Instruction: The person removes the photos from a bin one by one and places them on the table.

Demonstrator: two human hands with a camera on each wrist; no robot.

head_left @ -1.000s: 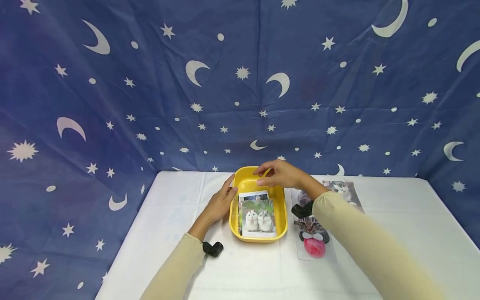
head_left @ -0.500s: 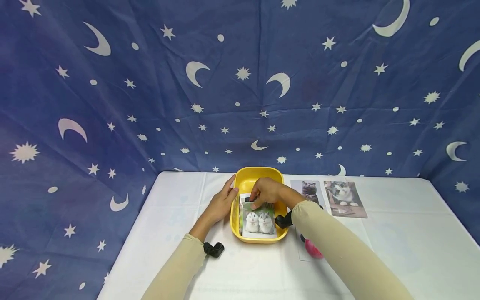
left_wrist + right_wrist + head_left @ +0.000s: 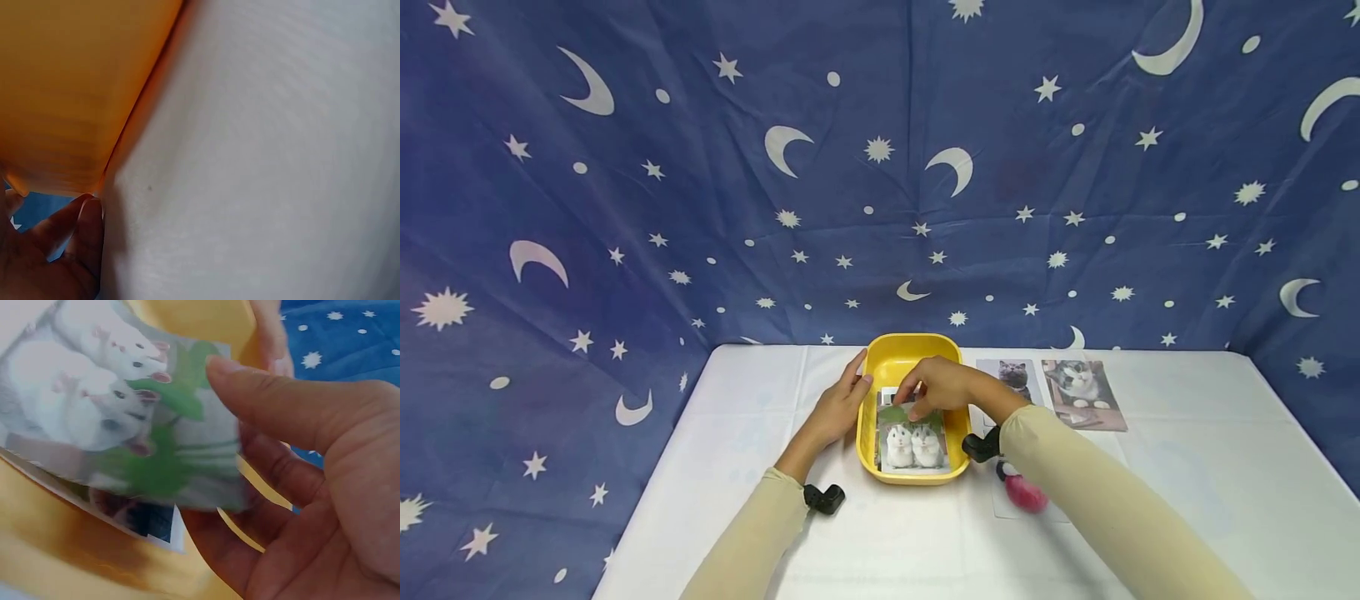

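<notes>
My right hand [image 3: 943, 385] reaches inside a yellow plastic tub [image 3: 914, 479] and pinches the far edge of a photo card [image 3: 913, 450] of two white hamsters. In the right wrist view the thumb lies on the printed face of the hamster photo [image 3: 94, 394], with fingers behind it. That edge is lifted off another photo [image 3: 156, 522] underneath. At the tub's left side, my left hand [image 3: 837, 408] holds the wall, thumb at the rim and fingers along the outside. The left wrist view has its fingers [image 3: 87, 231] against the tub's outer wall [image 3: 69, 94].
Right of the tub on the white tablecloth [image 3: 760, 533] lie a grey cat photo [image 3: 1015, 375] and a grey-and-white cat photo [image 3: 1086, 396]. A third card with a pink ball [image 3: 1026, 493] is partly hidden by the right forearm. A blue star-and-moon curtain [image 3: 835, 192] stands behind.
My right hand has come down from above the tub's far end onto the hamster photo, and its far edge is now raised. My left hand has stayed at the tub's left wall.
</notes>
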